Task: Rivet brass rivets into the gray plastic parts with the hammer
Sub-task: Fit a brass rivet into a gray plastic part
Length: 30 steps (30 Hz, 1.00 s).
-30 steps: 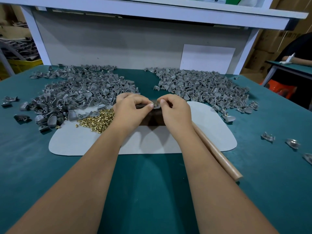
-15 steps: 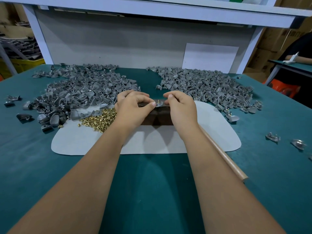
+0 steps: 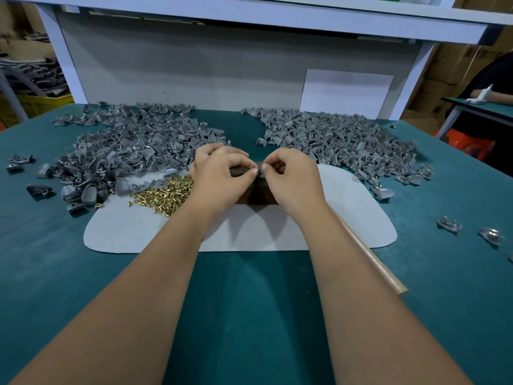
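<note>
Both hands raised over the middle of a teal table (image 3: 249, 315), meeting fingertip to fingertip above a dark block (image 3: 259, 194). Left hand (image 3: 222, 177) curled, thumb and forefinger pinching a small gray part (image 3: 261, 171); right hand (image 3: 293, 176) curled likewise, thumb and forefinger nipping the same part from the other side. Too small and too hidden between the fingers to tell whether a rivet is in it. Block resting on a pale mat (image 3: 263, 234), mostly covered by the wrists.

Loose brass rivets (image 3: 163, 195) heaped on the mat's left end, just beside the left wrist. Behind them, a broad pile of gray parts (image 3: 125, 151) spread across the table's left rear, spilling onto the mat's edge. Second pile of gray parts (image 3: 341, 143) at right rear, several showing brass specks, its near edge touching the mat's far right corner. Gap of bare teal between the two piles, directly beyond the hands.

Hammer handle (image 3: 372, 262) lying untouched on the table, running out from under the right forearm toward the near right; head hidden from view. Few stray parts (image 3: 449, 225) well apart at far right, a few more (image 3: 19, 162) at far left.

Gray backboard (image 3: 194, 73) and white shelf (image 3: 249, 15) closing the bench behind. Another person's arm (image 3: 497, 95) resting on a neighboring table at right edge.
</note>
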Each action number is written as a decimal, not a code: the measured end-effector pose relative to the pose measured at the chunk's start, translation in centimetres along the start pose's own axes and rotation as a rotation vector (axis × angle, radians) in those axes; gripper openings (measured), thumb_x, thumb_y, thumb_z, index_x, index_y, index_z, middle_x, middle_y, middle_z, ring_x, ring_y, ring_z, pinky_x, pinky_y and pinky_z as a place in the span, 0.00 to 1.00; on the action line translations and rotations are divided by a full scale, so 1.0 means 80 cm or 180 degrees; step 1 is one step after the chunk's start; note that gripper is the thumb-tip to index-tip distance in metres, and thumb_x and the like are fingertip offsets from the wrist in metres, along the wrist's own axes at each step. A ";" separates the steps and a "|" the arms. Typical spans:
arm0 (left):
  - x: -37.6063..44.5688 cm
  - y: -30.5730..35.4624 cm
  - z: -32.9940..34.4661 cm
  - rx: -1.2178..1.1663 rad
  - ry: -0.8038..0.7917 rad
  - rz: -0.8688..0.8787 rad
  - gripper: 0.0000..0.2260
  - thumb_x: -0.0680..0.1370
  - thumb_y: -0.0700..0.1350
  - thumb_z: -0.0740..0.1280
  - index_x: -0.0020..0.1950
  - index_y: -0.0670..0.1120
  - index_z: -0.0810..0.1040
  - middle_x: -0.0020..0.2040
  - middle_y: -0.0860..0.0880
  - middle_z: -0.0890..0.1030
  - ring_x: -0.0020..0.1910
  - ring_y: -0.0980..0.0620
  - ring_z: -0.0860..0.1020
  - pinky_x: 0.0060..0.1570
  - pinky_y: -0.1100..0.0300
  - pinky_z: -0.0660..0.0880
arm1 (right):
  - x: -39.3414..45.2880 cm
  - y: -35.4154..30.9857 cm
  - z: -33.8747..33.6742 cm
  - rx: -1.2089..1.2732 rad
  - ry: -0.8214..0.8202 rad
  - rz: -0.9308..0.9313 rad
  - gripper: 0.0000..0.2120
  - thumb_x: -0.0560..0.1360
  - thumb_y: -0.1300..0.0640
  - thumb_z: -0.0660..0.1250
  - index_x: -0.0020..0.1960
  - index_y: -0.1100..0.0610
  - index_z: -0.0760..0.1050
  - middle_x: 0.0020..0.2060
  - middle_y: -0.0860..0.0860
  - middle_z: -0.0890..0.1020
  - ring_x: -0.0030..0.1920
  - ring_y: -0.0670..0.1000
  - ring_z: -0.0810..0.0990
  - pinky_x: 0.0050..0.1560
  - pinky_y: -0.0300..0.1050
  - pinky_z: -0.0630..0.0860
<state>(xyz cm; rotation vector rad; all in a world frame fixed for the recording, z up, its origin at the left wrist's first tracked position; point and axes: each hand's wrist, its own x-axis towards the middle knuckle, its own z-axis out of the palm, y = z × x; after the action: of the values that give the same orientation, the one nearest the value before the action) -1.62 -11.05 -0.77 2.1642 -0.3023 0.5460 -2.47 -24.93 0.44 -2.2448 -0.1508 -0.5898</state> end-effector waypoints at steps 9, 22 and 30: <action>0.001 -0.001 0.003 -0.0088 -0.0015 0.0051 0.09 0.75 0.48 0.73 0.41 0.61 0.78 0.49 0.66 0.77 0.70 0.51 0.63 0.71 0.47 0.55 | 0.007 -0.010 0.004 -0.0422 -0.0046 0.0244 0.10 0.74 0.60 0.66 0.36 0.50 0.72 0.39 0.51 0.79 0.49 0.56 0.77 0.54 0.55 0.73; -0.001 0.002 0.004 -0.0208 -0.0077 -0.0048 0.09 0.76 0.46 0.72 0.41 0.60 0.79 0.49 0.64 0.79 0.70 0.50 0.66 0.72 0.45 0.57 | -0.004 -0.009 0.001 -0.0329 -0.0027 0.0092 0.05 0.76 0.60 0.64 0.44 0.54 0.78 0.45 0.50 0.80 0.51 0.52 0.75 0.55 0.50 0.72; -0.005 0.003 0.008 -0.0299 0.0053 -0.0216 0.12 0.76 0.48 0.72 0.37 0.64 0.77 0.44 0.71 0.76 0.66 0.55 0.65 0.71 0.46 0.59 | -0.025 0.015 -0.089 -0.1036 0.0141 0.1236 0.12 0.75 0.55 0.60 0.34 0.58 0.70 0.33 0.53 0.75 0.36 0.57 0.73 0.31 0.43 0.63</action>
<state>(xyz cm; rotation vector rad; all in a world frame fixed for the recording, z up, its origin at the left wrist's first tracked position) -1.90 -11.66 -1.13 2.0702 -0.2398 0.5015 -6.52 -30.79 2.85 -2.4782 0.4240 -0.4759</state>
